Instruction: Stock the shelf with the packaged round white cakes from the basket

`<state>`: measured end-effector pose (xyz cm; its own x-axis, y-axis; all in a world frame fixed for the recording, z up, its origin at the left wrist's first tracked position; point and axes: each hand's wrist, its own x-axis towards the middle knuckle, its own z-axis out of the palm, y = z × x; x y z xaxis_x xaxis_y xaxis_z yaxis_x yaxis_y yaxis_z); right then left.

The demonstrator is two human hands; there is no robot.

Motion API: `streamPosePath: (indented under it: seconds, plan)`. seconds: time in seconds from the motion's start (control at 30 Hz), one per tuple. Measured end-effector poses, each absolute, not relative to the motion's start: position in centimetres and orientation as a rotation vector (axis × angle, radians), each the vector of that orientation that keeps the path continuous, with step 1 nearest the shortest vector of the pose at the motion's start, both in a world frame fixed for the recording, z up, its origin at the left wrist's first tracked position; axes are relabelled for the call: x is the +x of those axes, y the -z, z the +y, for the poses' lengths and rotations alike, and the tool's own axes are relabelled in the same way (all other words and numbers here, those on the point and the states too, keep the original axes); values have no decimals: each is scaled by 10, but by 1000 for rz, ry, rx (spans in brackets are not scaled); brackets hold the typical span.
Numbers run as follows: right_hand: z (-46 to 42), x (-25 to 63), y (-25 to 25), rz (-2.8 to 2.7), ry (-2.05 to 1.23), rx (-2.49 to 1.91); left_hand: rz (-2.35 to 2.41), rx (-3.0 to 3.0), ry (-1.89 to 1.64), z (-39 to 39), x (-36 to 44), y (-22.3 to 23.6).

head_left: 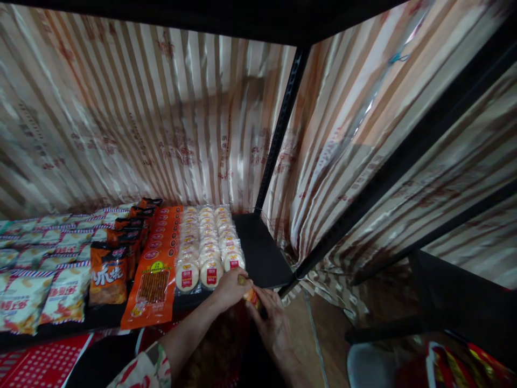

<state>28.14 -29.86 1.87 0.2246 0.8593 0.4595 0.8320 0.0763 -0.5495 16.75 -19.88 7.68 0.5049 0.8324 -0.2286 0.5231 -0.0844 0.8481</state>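
At the shelf's front edge both my hands meet around a small orange-and-yellow packet [252, 297], whose kind I cannot make out. My left hand [229, 291] is closed, its fingers curled at the packet's upper end. Beside it, my right hand [271, 315] grips the packet between thumb and fingers. Just behind my left hand are three rows of clear-wrapped round white crackers [211, 274] with red labels. Left of those lies a long orange bag of brown snack sticks [152, 285], flat on the shelf.
Orange-and-black snack bags [108, 275] and white snack bags [64, 293] stand in rows at the left. A bare strip of black shelf [264, 253] runs right of the crackers. Black posts [283, 129] and striped sheeting [194, 108] enclose the back. A whitish container [367, 366] is low right.
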Motion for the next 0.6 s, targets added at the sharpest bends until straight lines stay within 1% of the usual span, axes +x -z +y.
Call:
streamPosePath:
  seconds: [0.23,0.6]
  plan:
    - [-280,296,-23,-1502,81,-1809,1106,1719,-448,-188,186,-82]
    - [-232,326,-19,-1338,5,-1871,1105,1771,-589,-154,227,-69]
